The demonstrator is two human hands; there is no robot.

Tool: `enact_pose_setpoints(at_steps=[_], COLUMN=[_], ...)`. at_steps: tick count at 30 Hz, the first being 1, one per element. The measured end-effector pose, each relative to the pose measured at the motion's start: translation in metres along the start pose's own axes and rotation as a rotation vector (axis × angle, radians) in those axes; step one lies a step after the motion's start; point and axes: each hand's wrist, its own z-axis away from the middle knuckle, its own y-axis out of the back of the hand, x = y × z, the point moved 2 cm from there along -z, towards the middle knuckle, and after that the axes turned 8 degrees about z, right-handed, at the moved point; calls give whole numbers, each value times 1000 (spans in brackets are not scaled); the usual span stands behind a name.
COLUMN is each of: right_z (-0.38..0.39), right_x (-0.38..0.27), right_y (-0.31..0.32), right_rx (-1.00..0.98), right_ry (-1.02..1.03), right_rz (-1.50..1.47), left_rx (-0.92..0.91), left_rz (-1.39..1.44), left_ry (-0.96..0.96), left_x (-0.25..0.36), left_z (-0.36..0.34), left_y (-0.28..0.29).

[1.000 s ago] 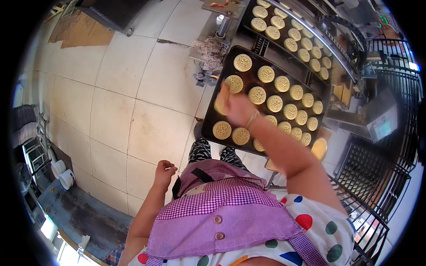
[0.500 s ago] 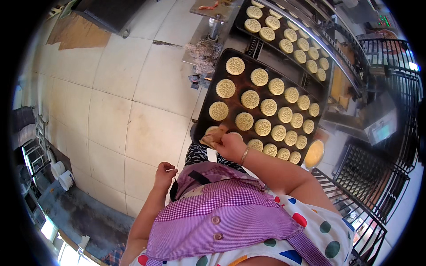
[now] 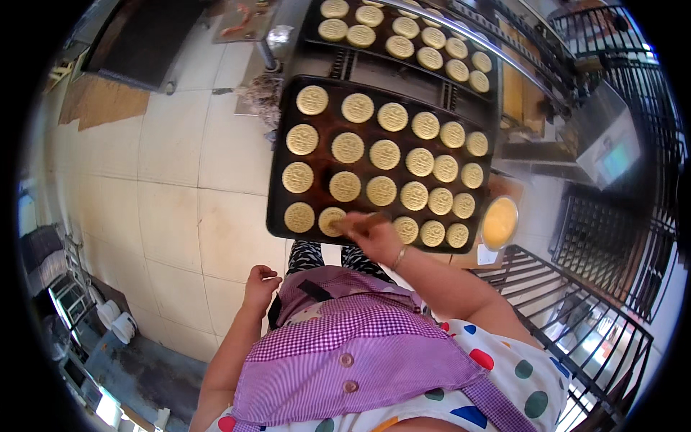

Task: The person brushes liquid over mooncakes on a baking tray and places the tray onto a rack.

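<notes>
In the head view, my right hand (image 3: 377, 240) grips a blurred brown thing (image 3: 360, 225), apparently a flat brush, over the front row of round stamped pastries, touching or just over the second from left (image 3: 331, 222). The pastries sit in rows on a dark baking tray (image 3: 277, 173), each with a raised pattern on top. My left hand (image 3: 260, 281) hangs beside my purple apron (image 3: 360, 367), fingers loosely curled and apart, with nothing visible in them. A bowl of yellow liquid (image 3: 499, 222) stands just right of the tray.
A second tray of pastries (image 3: 313, 32) lies behind a metal rail (image 3: 518, 65). A steel box (image 3: 601, 137) and black racks (image 3: 576, 302) are at right. Tiled floor (image 3: 173, 223) lies left, with a dark wheeled object (image 3: 144, 39) at upper left.
My right hand moved from the upper-left pastries down to the front row, then slightly right along it. The view has shifted, with the trays appearing further left. My left hand stayed low.
</notes>
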Motion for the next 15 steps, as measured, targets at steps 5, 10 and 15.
enact_pose_setpoints(at_steps=[5, 10, 15], right_z=[3, 34, 137], right_x=[91, 187, 142], right_y=[128, 227, 135], right_rx=[336, 529, 271], right_ry=[-450, -522, -293], right_rz=[113, 481, 174], left_rx=[-4, -72, -72], left_rz=[-108, -187, -208], left_ry=[-11, -33, -8], left_x=[5, 16, 11], left_z=[8, 9, 14], left_y=[-26, -69, -100])
